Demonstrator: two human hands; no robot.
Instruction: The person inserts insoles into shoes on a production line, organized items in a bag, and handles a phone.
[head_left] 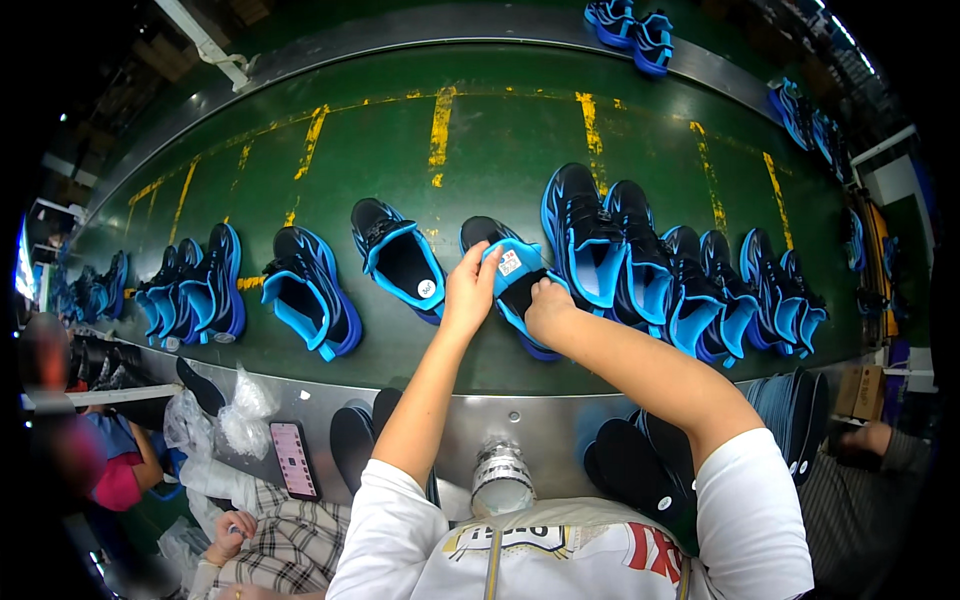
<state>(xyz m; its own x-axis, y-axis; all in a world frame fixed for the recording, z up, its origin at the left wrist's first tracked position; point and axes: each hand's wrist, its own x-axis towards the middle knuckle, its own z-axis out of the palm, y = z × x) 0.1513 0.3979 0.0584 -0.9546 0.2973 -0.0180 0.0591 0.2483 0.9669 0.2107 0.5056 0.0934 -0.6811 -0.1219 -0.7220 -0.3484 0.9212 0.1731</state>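
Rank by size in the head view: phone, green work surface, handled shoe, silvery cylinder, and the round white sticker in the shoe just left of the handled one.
1. Green work surface
2. Handled shoe
3. Phone and silvery cylinder: too alike to rank
4. Round white sticker

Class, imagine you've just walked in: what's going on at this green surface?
A person in a white top is handling a black-and-blue shoe. The left hand holds it by the tongue; the right hand reaches into its opening, fingertips hidden. A similar shoe sits just to the left, with more shoes to the right on the green surface. Dark insoles lie nearer the person.
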